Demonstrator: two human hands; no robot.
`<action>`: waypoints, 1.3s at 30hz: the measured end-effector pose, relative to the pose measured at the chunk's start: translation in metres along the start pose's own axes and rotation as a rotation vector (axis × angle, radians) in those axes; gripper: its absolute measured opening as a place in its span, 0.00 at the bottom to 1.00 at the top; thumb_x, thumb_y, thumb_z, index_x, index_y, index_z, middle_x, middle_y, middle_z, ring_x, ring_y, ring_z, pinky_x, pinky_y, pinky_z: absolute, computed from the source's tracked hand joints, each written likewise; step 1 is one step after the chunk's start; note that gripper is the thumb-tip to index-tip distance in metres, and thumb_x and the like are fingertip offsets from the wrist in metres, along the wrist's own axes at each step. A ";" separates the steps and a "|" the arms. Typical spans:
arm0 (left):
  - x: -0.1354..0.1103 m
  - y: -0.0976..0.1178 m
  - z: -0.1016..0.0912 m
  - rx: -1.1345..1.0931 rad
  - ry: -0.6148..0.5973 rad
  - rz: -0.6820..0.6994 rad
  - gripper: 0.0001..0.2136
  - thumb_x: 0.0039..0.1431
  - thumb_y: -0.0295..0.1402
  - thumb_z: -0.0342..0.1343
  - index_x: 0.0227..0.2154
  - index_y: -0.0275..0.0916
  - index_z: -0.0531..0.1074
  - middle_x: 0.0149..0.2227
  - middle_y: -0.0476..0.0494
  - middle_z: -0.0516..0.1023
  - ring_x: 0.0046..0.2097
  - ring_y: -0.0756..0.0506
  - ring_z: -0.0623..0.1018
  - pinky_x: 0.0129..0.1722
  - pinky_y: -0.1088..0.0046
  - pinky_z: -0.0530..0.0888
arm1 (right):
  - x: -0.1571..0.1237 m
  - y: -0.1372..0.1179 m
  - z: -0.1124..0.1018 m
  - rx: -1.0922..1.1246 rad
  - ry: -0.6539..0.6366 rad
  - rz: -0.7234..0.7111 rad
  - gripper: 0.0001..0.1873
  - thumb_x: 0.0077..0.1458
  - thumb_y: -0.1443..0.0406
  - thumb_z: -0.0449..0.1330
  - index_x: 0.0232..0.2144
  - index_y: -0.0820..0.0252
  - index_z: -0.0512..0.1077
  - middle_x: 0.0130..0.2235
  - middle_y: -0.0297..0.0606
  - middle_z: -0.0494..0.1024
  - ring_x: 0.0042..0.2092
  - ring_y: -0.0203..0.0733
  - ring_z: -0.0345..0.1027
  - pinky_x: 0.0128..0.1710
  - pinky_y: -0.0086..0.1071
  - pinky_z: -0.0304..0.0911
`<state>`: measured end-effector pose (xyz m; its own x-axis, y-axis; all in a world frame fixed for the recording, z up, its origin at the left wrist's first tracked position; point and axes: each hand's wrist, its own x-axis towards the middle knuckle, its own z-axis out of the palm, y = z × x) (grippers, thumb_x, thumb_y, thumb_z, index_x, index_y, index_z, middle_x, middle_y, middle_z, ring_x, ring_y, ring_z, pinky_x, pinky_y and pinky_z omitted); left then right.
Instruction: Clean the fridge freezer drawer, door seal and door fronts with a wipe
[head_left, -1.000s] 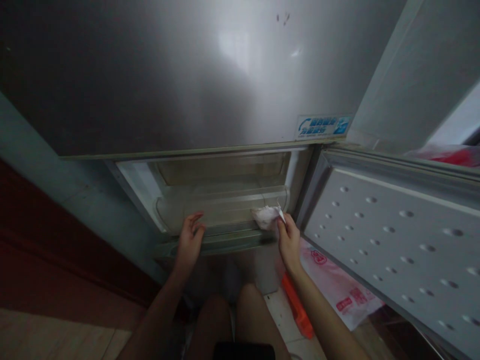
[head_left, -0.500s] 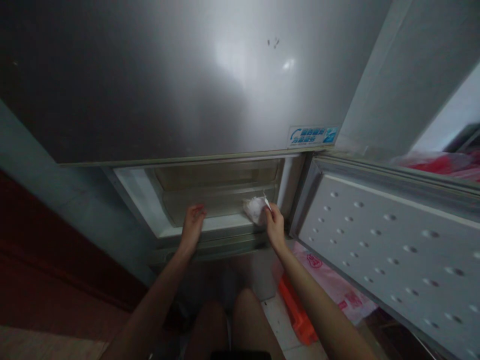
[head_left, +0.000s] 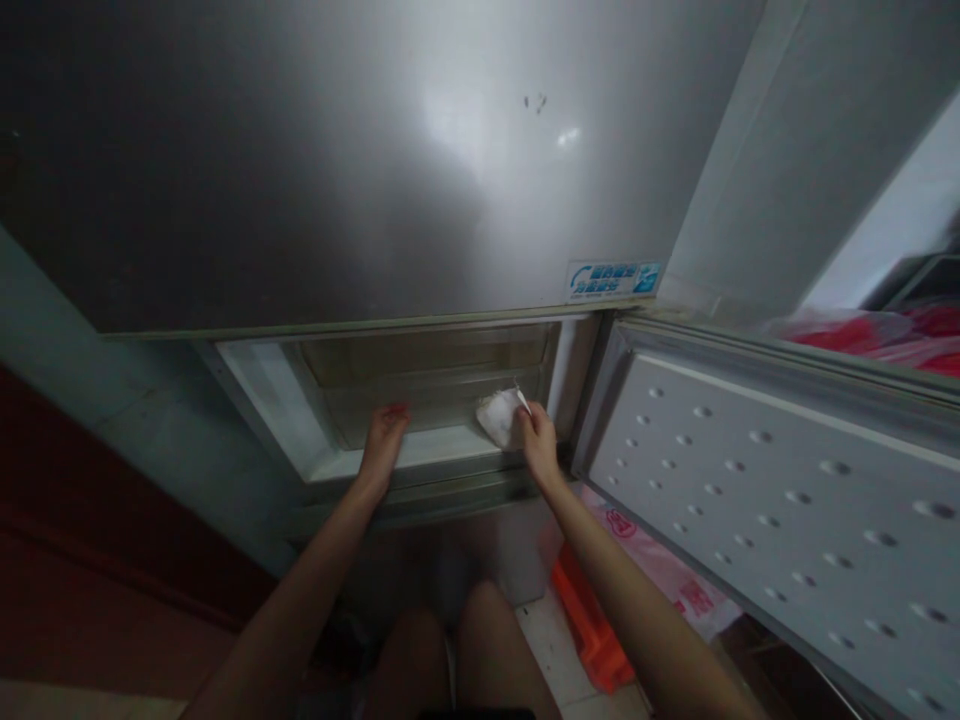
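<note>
One cloth (head_left: 496, 415) at open compartment (head_left: 442, 443)

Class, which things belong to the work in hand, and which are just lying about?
In the work:
white bundle, held in the right hand
open compartment, with the left hand at it
its dimpled door, swung open

Apparently just lying about:
orange object
printed plastic bag
red-and-clear plastic, far right

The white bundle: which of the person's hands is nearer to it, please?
Right. The right hand grips the white bundle at its right edge; the left hand is apart from it, farther left, at the open compartment.
</note>
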<state>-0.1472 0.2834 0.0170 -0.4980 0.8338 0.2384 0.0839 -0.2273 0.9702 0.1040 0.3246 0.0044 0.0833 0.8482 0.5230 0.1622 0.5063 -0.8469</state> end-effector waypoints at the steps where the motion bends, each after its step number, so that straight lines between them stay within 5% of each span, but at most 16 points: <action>1: 0.000 0.000 0.000 0.002 -0.001 -0.003 0.14 0.47 0.39 0.58 0.36 0.42 0.66 0.44 0.40 0.77 0.50 0.42 0.75 0.53 0.60 0.67 | -0.002 -0.001 -0.001 0.004 -0.008 0.007 0.19 0.58 0.55 0.50 0.37 0.63 0.74 0.38 0.41 0.75 0.41 0.42 0.66 0.45 0.33 0.60; 13: -0.003 0.010 -0.007 -0.008 -0.052 -0.068 0.13 0.46 0.35 0.58 0.36 0.42 0.66 0.42 0.41 0.78 0.48 0.42 0.76 0.49 0.60 0.70 | -0.066 -0.043 -0.031 0.119 -0.040 0.146 0.21 0.55 0.51 0.55 0.34 0.61 0.76 0.31 0.36 0.76 0.37 0.42 0.68 0.40 0.33 0.64; 17: -0.032 0.023 -0.009 -0.032 -0.103 -0.098 0.17 0.46 0.36 0.58 0.41 0.42 0.67 0.42 0.42 0.77 0.46 0.43 0.78 0.46 0.61 0.72 | -0.088 -0.057 -0.049 0.159 0.020 0.200 0.23 0.55 0.49 0.56 0.38 0.62 0.77 0.34 0.37 0.79 0.39 0.44 0.70 0.41 0.34 0.66; 20: -0.076 0.040 0.000 -0.078 -0.152 -0.074 0.17 0.50 0.39 0.57 0.43 0.41 0.67 0.45 0.41 0.77 0.48 0.43 0.77 0.49 0.62 0.72 | -0.104 -0.067 -0.062 0.207 0.071 0.271 0.24 0.56 0.49 0.55 0.42 0.62 0.76 0.38 0.39 0.80 0.42 0.46 0.71 0.42 0.35 0.66; 26: -0.176 0.091 0.030 0.063 -0.422 0.232 0.09 0.59 0.36 0.52 0.41 0.40 0.72 0.44 0.41 0.78 0.49 0.43 0.77 0.52 0.61 0.71 | -0.125 -0.088 -0.083 0.166 0.060 0.230 0.23 0.57 0.52 0.53 0.47 0.60 0.75 0.46 0.41 0.78 0.51 0.48 0.69 0.52 0.40 0.64; 29: -0.200 0.115 0.041 0.284 -0.417 0.561 0.11 0.61 0.30 0.50 0.45 0.42 0.72 0.47 0.41 0.76 0.52 0.43 0.73 0.56 0.60 0.67 | -0.131 -0.103 -0.092 0.082 -0.081 0.101 0.20 0.59 0.55 0.51 0.47 0.59 0.72 0.46 0.41 0.78 0.51 0.46 0.69 0.54 0.40 0.61; 32: -0.210 0.128 0.051 0.470 -0.506 0.771 0.17 0.59 0.27 0.51 0.51 0.43 0.69 0.53 0.40 0.73 0.56 0.41 0.70 0.59 0.57 0.65 | -0.139 -0.114 -0.100 -0.065 -0.248 0.023 0.15 0.62 0.59 0.48 0.45 0.58 0.68 0.39 0.39 0.78 0.44 0.43 0.71 0.47 0.36 0.64; 39: -0.222 0.115 0.071 0.752 -0.753 0.724 0.20 0.56 0.25 0.52 0.53 0.41 0.70 0.54 0.37 0.75 0.55 0.37 0.73 0.57 0.54 0.67 | -0.155 -0.123 -0.122 -0.436 -0.315 -0.058 0.07 0.57 0.69 0.53 0.35 0.57 0.71 0.34 0.40 0.79 0.36 0.45 0.73 0.36 0.32 0.62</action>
<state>0.0346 0.1079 0.0782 0.4517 0.7733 0.4450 0.7151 -0.6120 0.3377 0.1909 0.1118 0.0390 -0.2261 0.8602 0.4571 0.5566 0.4992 -0.6640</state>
